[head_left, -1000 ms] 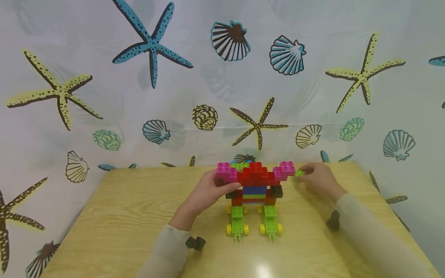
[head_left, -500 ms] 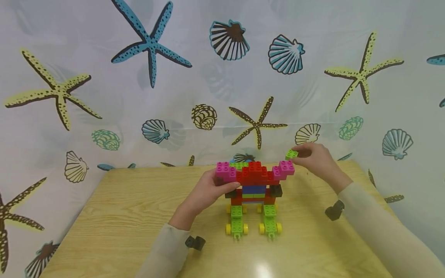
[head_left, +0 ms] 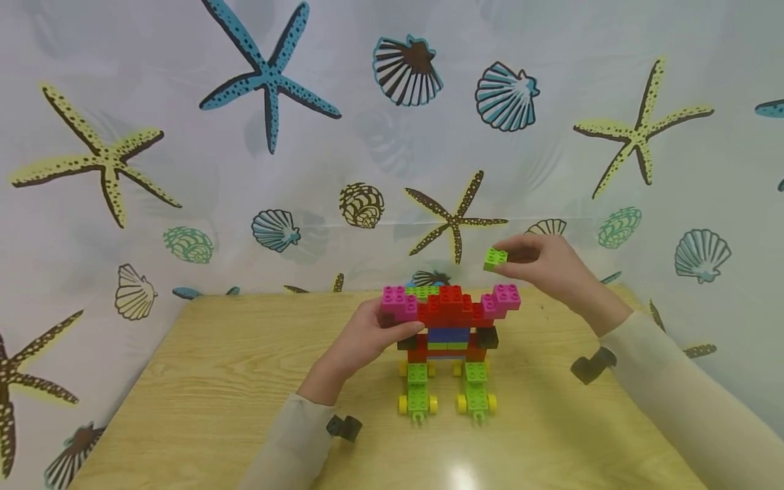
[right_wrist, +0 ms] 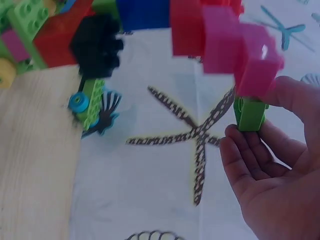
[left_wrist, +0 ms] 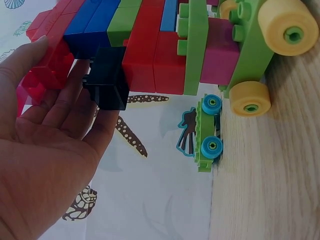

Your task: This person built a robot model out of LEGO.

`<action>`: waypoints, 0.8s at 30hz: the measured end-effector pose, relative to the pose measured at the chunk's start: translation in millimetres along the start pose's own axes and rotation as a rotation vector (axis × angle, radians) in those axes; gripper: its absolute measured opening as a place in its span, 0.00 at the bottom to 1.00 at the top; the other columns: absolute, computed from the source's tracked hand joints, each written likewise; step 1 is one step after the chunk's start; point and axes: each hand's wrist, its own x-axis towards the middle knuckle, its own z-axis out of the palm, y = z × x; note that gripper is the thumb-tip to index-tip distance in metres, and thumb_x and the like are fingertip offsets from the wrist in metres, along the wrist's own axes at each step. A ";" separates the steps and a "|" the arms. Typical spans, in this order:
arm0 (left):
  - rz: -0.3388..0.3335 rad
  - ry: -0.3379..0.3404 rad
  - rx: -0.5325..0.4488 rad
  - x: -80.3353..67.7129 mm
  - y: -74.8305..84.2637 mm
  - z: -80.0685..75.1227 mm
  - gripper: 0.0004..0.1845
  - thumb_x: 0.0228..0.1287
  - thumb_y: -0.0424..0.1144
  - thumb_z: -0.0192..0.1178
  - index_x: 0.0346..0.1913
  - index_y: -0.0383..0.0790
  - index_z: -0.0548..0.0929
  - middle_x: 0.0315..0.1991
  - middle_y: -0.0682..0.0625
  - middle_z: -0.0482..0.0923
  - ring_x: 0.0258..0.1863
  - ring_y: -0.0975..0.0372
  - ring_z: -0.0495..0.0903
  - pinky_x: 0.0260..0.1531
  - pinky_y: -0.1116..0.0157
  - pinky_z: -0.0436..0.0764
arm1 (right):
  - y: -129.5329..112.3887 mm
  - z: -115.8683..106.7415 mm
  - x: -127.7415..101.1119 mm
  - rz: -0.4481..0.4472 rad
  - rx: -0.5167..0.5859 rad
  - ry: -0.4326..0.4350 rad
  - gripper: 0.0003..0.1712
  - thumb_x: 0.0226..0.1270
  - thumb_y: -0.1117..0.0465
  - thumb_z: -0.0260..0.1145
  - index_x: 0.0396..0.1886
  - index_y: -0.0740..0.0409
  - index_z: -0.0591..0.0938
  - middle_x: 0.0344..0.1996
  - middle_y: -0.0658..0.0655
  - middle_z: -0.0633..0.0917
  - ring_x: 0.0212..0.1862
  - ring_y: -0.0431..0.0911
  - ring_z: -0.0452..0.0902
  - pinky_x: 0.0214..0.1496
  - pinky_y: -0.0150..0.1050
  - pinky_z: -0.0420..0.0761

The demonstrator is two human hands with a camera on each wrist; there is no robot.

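Note:
A figure of toy building bricks (head_left: 450,313) stands upright on two green wheeled bases (head_left: 418,395) with yellow wheels. Red bricks form its top, and pink bricks (head_left: 505,294) step up at both ends. My left hand (head_left: 358,340) grips its upper left side, thumb in front and fingers behind, near a black brick (left_wrist: 107,77). Between thumb and fingers, my right hand (head_left: 554,269) pinches a small lime-green brick (head_left: 495,259), held in the air just above the right pink end. In the right wrist view, pink bricks partly cover that green brick (right_wrist: 251,115).
Behind the figure, a green wheeled piece (left_wrist: 204,132) with blue wheels sits at the table's back edge. The wooden table (head_left: 245,367) meets a patterned cloth (head_left: 343,150) at the back. Dark small cameras (head_left: 344,428) sit on both wrists.
My right hand has lifted the green brick from beside the figure's right end and carried it up and left, above the pink bricks. My left hand has stayed in place.

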 end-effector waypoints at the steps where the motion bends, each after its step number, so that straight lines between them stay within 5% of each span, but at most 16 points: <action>1: -0.001 -0.001 0.002 0.0 0.6 0.1 0.26 0.77 0.47 0.74 0.73 0.46 0.83 0.67 0.46 0.89 0.63 0.54 0.89 0.70 0.53 0.88 | -5.2 0.7 -1.5 -0.009 0.001 -0.008 0.26 0.77 0.51 0.77 0.70 0.53 0.87 0.62 0.59 0.92 0.61 0.53 0.89 0.58 0.32 0.87; 11: -0.003 0.004 -0.004 1.5 0.3 0.7 0.25 0.77 0.46 0.74 0.71 0.45 0.84 0.65 0.45 0.90 0.61 0.54 0.89 0.68 0.54 0.89 | -39.8 16.2 -12.2 -0.113 0.022 -0.099 0.23 0.75 0.57 0.78 0.67 0.54 0.89 0.59 0.58 0.92 0.57 0.51 0.90 0.58 0.35 0.91; 24: -0.005 -0.013 -0.025 0.7 -1.5 -0.5 0.30 0.77 0.48 0.74 0.76 0.44 0.81 0.68 0.47 0.88 0.65 0.53 0.88 0.70 0.53 0.88 | -48.5 31.7 -9.0 -0.164 -0.024 -0.166 0.23 0.73 0.57 0.80 0.65 0.53 0.91 0.55 0.56 0.94 0.52 0.48 0.89 0.60 0.41 0.90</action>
